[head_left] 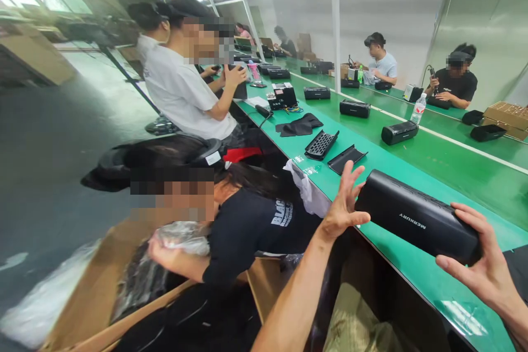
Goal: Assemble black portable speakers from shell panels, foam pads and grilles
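Speaker [416, 206]: long black body, smooth matte face with pale MERKURY lettering, rounded edges; held tilted above the near edge of the glossy green table [388, 168]. Right hand [484, 258] grasps its right end, thumb on the lettered face, fingers over the top. Left hand [344, 206] is spread, fingers apart, at the opposite end; contact there cannot be told. Beyond the left hand: a curved, smooth dark shell [347, 160], then a shell with honeycomb-like holes [320, 144], then limp, creased black cloth [301, 125]. Clear plastic bottle [418, 109] stands farther back.
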Demonstrator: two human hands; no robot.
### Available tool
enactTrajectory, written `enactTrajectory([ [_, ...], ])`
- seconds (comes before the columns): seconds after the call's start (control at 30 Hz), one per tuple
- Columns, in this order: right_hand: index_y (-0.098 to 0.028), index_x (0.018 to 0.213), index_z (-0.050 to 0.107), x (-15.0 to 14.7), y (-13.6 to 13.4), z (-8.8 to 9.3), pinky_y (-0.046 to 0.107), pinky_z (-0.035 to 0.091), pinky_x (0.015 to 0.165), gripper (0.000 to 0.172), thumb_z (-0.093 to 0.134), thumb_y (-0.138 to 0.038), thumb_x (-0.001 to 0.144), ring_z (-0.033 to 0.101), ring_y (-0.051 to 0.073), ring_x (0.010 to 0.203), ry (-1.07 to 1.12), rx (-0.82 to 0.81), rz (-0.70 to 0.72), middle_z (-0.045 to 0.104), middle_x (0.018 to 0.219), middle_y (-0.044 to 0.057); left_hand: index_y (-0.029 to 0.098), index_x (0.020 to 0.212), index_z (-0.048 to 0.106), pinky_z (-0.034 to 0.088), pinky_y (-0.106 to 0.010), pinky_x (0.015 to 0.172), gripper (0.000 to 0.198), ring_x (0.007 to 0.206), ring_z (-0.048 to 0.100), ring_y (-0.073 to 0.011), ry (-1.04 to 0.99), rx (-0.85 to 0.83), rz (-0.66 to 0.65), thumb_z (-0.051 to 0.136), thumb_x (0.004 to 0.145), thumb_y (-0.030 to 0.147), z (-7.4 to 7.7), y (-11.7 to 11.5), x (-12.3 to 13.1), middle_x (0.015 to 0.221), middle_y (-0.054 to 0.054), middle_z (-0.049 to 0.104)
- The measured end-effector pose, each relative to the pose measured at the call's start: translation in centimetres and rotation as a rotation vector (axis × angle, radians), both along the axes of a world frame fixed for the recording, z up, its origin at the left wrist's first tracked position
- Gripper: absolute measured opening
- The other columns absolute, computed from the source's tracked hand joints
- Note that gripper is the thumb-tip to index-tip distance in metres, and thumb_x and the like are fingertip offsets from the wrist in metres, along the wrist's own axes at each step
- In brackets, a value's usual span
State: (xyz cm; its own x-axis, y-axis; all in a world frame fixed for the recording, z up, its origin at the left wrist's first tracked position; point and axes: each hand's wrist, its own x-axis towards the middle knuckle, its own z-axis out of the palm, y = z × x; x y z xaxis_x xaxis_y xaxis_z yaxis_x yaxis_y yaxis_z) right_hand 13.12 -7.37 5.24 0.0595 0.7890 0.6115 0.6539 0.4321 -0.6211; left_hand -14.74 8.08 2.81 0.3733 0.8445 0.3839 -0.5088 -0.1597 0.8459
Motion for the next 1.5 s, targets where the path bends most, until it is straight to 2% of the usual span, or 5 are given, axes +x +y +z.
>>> enactTrajectory([
  [0.2, -0.036, 0.143, 0.058, 1.5, -0.5, 0.2, 0.045, 0.051, 0.108, 0.061, 0.084, -0.051, 0.09, 0.055, 0.034, 0.143, 0.045, -0.087, 0.022, 0.057, 0.154, 0.009, 0.03, 0.156, 0.053, 0.053, -0.042, 0.101, 0.104, 0.119, 0.063, -0.0334, 0.247, 0.152, -0.168, 0.098, 0.063, 0.047, 2.5, 0.5, -1.0, 0.142, -0.009, 0.065],
  [0.5, -0.042, 0.175, 0.011, -0.3, 0.3, -0.2, 0.065, 0.055, 0.109, 0.117, 0.07, -0.085, 0.084, 0.048, 0.045, 0.152, 0.233, -0.072, 0.069, 0.032, 0.177, 0.014, 0.03, 0.143, 0.065, 0.043, -0.052, 0.12, 0.073, 0.136, 0.061, -0.0359, -0.383, -0.382, -0.163, 0.077, 0.076, 0.055, -1.7, -3.5, 6.0, 0.138, -0.006, 0.073],
  [0.97, -0.026, 0.163, 0.049, 1.2, 3.6, 3.8, 0.068, 0.044, 0.109, 0.093, 0.072, -0.009, 0.074, 0.062, 0.043, 0.127, -0.771, -0.07, 0.025, 0.061, 0.145, 0.021, 0.033, 0.156, 0.053, 0.037, -0.052, 0.126, 0.115, 0.151, 0.042, -0.0433, 0.26, -0.048, 0.033, 0.105, 0.054, 0.043, 0.5, -4.3, 2.9, 0.161, -0.011, 0.049],
  [1.17, -0.039, 0.172, 0.027, 4.2, 1.9, 1.2, 0.072, 0.028, 0.127, 0.105, 0.085, -0.057, 0.086, 0.031, 0.044, 0.162, -0.284, -0.163, 0.046, 0.034, 0.176, 0.014, 0.03, 0.153, 0.053, 0.046, -0.046, 0.115, 0.1, 0.126, 0.06, -0.0358, 0.292, -0.038, 0.076, 0.098, 0.064, 0.04, -0.1, -5.1, 2.3, 0.137, -0.008, 0.063],
  [1.5, -0.033, 0.153, 0.055, 3.1, -1.0, -0.3, 0.043, 0.056, 0.109, 0.076, 0.08, -0.064, 0.088, 0.061, 0.034, 0.138, 0.247, -0.278, 0.042, 0.058, 0.155, 0.011, 0.032, 0.151, 0.053, 0.042, -0.046, 0.118, 0.093, 0.137, 0.054, -0.0376, 0.29, 0.062, 0.11, 0.093, 0.069, 0.049, -1.4, -4.5, 1.6, 0.154, -0.008, 0.055],
])
